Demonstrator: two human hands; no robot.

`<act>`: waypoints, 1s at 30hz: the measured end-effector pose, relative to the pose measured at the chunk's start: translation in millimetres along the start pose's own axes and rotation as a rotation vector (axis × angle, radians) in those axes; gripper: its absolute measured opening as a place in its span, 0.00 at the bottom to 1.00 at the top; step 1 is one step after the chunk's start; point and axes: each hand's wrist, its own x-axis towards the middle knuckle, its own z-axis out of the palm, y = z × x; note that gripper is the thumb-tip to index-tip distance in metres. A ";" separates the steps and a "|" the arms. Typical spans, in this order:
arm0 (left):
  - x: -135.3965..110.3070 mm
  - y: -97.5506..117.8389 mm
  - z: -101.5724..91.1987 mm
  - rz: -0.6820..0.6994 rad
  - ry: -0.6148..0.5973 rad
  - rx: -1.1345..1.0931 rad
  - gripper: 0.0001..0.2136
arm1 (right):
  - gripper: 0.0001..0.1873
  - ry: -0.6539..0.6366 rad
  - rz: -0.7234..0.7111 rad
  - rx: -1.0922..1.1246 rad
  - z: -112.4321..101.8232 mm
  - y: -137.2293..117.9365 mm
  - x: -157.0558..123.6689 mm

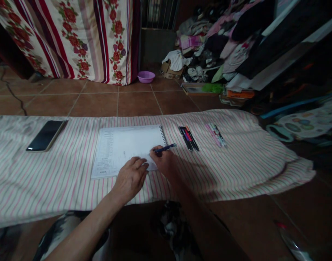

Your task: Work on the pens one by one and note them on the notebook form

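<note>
A spiral-bound notebook (pixel 136 141) lies open on the striped cloth, its wire binding on the right and a printed panel down its left side. Faint marks show on the white page. My right hand (pixel 160 156) is closed around a dark blue pen (pixel 165 148), its tip side hidden behind my fingers at the page's lower right. Resting across the near edge of the page, my left hand (pixel 133 174) has its fingers stretched loosely to the right, holding nothing. Several pens (pixel 189 139) lie together right of the notebook, with lighter pens (pixel 215 135) beyond them.
A phone (pixel 46 136) lies on the cloth (pixel 73 163) at the left. Past the cloth's far edge are a floral curtain (pixel 92 43), a purple basin (pixel 146 77) and a cardboard box (pixel 172 70). Piled clothes (pixel 209 43) fill the back right.
</note>
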 end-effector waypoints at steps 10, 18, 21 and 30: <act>1.4 -2.1 -0.3 -0.146 0.090 -0.163 0.12 | 0.15 0.037 0.167 0.620 11.1 5.0 14.3; 2.1 5.1 -7.1 -0.451 0.190 -0.591 0.12 | 0.12 -0.031 -0.027 0.477 13.3 -11.0 7.1; 5.4 10.0 -8.5 -0.671 0.236 -1.007 0.16 | 0.13 -0.118 -0.026 0.616 14.0 -22.5 2.3; 15.3 3.5 -23.1 -0.884 0.475 -1.580 0.16 | 0.13 -0.206 0.047 0.828 13.8 -54.6 -6.4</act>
